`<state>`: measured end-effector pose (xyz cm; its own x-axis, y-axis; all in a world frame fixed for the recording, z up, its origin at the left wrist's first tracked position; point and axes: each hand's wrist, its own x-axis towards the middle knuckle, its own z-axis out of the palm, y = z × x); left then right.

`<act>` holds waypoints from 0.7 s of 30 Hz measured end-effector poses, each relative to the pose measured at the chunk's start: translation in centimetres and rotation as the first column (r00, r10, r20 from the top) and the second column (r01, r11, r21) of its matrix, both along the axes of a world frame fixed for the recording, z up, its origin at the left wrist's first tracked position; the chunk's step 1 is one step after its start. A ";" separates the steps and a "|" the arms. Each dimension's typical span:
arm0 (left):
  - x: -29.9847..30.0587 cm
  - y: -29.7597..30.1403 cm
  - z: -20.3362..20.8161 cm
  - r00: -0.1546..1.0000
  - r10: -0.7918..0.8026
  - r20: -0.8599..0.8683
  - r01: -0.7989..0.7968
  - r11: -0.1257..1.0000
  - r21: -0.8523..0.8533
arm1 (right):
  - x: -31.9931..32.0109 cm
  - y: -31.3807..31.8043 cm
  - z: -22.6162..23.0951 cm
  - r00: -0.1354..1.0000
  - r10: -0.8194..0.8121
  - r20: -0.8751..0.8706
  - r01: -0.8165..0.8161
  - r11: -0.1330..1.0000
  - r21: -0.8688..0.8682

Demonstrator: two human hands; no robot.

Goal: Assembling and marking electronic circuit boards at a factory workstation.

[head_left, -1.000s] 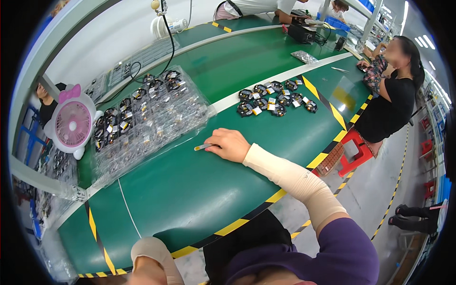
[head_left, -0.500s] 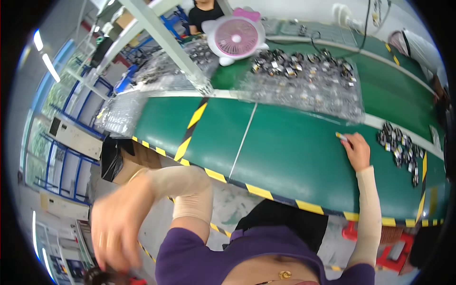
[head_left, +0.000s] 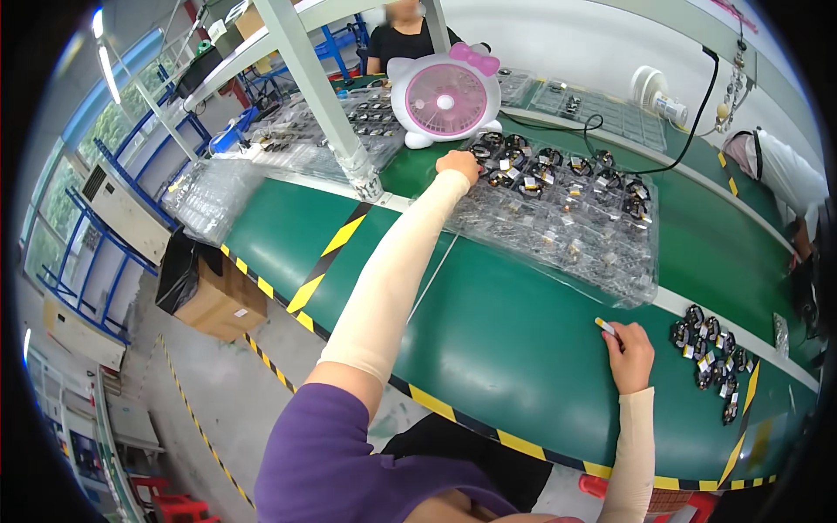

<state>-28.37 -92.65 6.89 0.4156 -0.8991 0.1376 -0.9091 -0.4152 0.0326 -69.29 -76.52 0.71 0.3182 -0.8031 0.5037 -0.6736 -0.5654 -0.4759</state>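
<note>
"Where are the black round parts with white labels (head_left: 530, 186)?"

"In the clear plastic compartment tray (head_left: 558, 261), across the green worktop's (head_left: 488, 322) far edge. The left hand (head_left: 458, 164) is nearer, at the tray's far left corner."

"And the right hand (head_left: 629, 356)?"

"Off the near right corner, pinching a slim white, yellow-ended stick (head_left: 603, 326), long axis toward the tray."

"Left grip?"

"Curled; fingertips hidden. How far open, or holding anything, I can't tell."
</note>
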 end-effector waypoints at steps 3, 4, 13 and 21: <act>0.8 -1.5 0.2 0.995 0.048 -0.090 -0.047 0.999 0.003 | 0.2 -0.1 0.2 1.000 0.003 -0.002 -0.003 1.000 0.010; 1.4 -1.6 0.3 0.988 0.050 -0.148 -0.053 0.998 -0.017 | 0.2 -0.1 0.3 1.000 0.005 0.004 -0.005 1.000 0.019; 1.8 -0.1 1.0 0.861 -0.204 -0.466 -0.049 0.878 -0.476 | 1.3 -0.2 0.6 0.993 -0.061 0.096 0.074 0.988 -0.135; -13.1 14.9 0.0 -0.401 -0.085 -0.912 0.381 0.890 -0.251 | 7.1 3.6 3.1 0.979 0.175 0.108 -0.157 0.975 -0.157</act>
